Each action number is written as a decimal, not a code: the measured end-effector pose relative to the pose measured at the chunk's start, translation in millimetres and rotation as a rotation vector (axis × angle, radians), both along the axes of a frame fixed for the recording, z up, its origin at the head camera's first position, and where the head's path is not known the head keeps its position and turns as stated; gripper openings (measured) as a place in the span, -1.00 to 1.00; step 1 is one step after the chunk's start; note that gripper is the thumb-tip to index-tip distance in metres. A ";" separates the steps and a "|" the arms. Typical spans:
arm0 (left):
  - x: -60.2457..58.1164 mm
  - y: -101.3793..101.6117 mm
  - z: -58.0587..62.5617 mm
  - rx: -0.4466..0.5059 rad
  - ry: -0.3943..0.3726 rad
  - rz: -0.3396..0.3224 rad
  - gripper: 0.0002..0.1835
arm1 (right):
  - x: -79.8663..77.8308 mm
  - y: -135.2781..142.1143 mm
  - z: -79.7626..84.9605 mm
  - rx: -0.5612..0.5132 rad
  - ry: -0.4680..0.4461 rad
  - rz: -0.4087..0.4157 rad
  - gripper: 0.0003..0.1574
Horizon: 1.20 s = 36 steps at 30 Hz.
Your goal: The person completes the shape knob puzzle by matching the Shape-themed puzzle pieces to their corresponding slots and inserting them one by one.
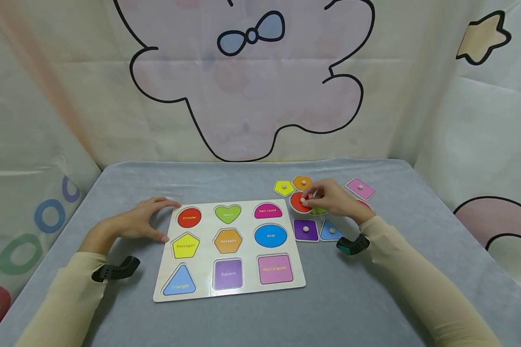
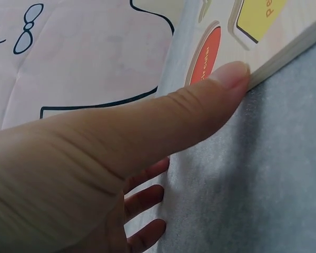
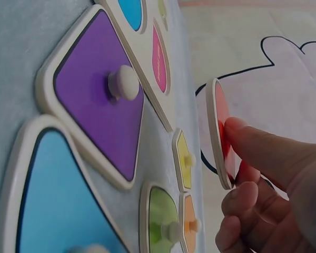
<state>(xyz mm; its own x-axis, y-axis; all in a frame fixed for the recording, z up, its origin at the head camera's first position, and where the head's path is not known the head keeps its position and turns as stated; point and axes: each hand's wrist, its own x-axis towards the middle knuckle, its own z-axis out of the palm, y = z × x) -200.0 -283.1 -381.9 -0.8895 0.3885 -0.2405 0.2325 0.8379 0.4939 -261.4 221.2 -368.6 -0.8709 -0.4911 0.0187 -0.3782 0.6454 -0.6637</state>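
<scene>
A white puzzle board [image 1: 204, 250] with printed coloured shapes lies on the table. My left hand [image 1: 141, 222] is at its upper left edge, fingers fairly straight, and in the left wrist view the thumb [image 2: 200, 103] touches the board's rim. Beyond the board's upper right corner, my right hand [image 1: 332, 196] pinches the knob of a red round puzzle piece [image 1: 298, 204]. The right wrist view shows this piece [image 3: 218, 132] raised above the cloth and tilted, its knob hidden by the fingers.
Right of the board lie several knobbed pieces: a yellow pentagon [image 1: 284, 188], an orange hexagon [image 1: 302, 182], a purple square [image 1: 306, 231], a blue triangle [image 1: 331, 231], a pink rectangle [image 1: 361, 189] and a partly covered green one [image 3: 160, 221]. Grey-blue cloth [image 1: 252, 318] covers the table.
</scene>
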 end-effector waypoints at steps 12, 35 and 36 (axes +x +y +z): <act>-0.2 0.5 3.0 -0.022 0.008 0.009 -0.02 | -8.2 -20.4 0.5 -0.049 -0.020 0.058 -0.83; -2.0 3.8 1.3 -0.032 -0.012 0.020 0.01 | -10.3 -77.3 -5.1 -0.055 -0.108 0.144 -0.85; -2.1 3.6 1.1 -0.031 -0.011 0.021 0.01 | -9.6 -79.9 -5.3 -0.050 -0.106 0.146 -0.86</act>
